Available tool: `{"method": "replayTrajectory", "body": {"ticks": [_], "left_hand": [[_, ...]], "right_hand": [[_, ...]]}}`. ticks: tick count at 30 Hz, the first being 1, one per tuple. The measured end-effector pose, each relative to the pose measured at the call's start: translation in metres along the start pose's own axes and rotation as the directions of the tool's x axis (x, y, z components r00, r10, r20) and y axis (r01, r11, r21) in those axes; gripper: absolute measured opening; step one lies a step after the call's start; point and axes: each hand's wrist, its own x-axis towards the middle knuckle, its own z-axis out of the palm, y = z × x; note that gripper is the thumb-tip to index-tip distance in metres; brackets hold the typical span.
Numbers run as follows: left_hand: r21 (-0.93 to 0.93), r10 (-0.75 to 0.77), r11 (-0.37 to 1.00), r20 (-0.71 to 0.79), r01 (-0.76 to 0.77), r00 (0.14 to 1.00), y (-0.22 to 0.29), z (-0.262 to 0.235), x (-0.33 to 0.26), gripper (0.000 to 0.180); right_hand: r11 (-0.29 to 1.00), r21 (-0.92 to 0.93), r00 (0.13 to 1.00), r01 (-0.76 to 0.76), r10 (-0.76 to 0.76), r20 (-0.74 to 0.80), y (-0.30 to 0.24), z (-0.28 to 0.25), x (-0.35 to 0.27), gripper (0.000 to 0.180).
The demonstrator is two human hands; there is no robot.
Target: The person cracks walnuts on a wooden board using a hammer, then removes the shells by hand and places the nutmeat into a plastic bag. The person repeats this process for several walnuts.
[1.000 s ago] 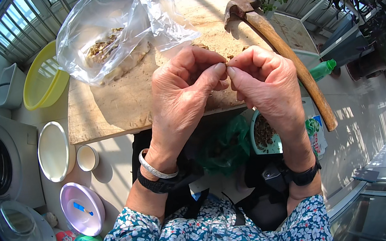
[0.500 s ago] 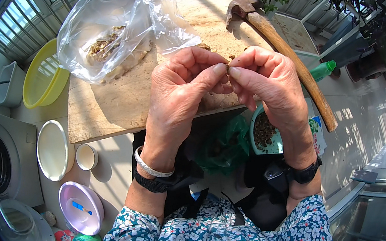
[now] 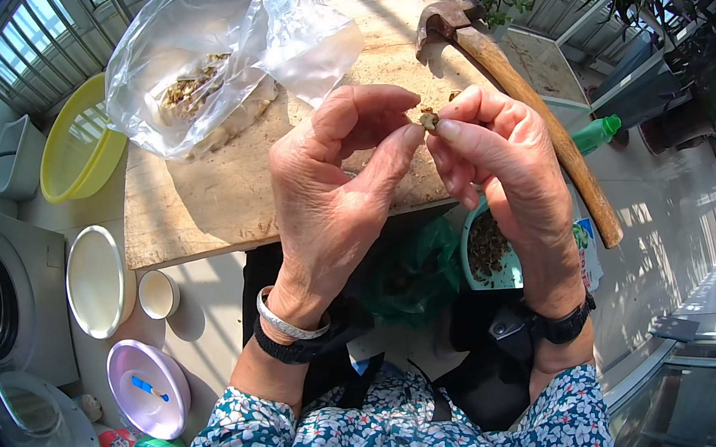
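Over the near part of a worn wooden tabletop (image 3: 190, 212), my right hand (image 3: 505, 141) pinches a small tan-brown piece (image 3: 429, 119), like a bit of nut or shell; its exact kind is unclear. Just left of it, my left hand (image 3: 323, 173) has its thumb and forefinger spread, the thumb tip close beside the piece. A clear plastic bag (image 3: 284, 36) at the far left of the tabletop holds a pile of yellowish-brown bits (image 3: 192, 91). To the right lies a claw hammer (image 3: 529, 101) with a wooden handle that overhangs the near edge.
Below the table are a green plastic bag (image 3: 417, 275) and a pale green container (image 3: 482, 279) with dark brown fragments. On the left floor stand a yellow basket (image 3: 58, 166), a white basin (image 3: 99, 285), a cup (image 3: 159, 295) and a purple basin (image 3: 150, 412), beside a washing machine (image 3: 19, 246).
My left thumb and forefinger have parted from the small piece, which shows more plainly now in my right fingertips. The hammer has stayed in place.
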Motion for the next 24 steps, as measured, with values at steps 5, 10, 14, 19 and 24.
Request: {"method": "replayTrajectory", "body": {"ticks": [5, 10, 14, 19, 24], "left_hand": [[-0.026, -0.056, 0.998, 0.014, 0.057, 0.998, 0.001, 0.001, 0.0, 0.011], [-0.054, -0.087, 0.995, 0.011, 0.088, 0.996, 0.0, 0.0, -0.001, 0.01], [-0.043, -0.043, 0.998, 0.009, 0.043, 0.999, -0.002, 0.0, 0.0, 0.01], [0.016, -0.008, 1.0, -0.001, 0.008, 1.0, -0.002, 0.003, -0.002, 0.01], [-0.099, -0.105, 0.989, 0.019, 0.106, 0.994, -0.001, 0.002, -0.001, 0.01]], "right_hand": [[0.998, -0.069, 1.0, 0.013, -0.013, -0.007, 0.0, 0.001, 0.0, 0.013], [0.976, -0.212, 0.995, 0.054, -0.071, -0.07, 0.002, 0.008, -0.002, 0.009], [0.943, -0.316, 0.983, 0.104, -0.145, -0.11, 0.005, 0.014, -0.003, 0.01], [0.976, -0.204, 0.993, 0.076, -0.093, -0.075, 0.003, 0.01, -0.003, 0.01], [0.982, -0.176, 0.995, 0.073, -0.084, -0.058, 0.006, 0.008, -0.002, 0.011]]}}
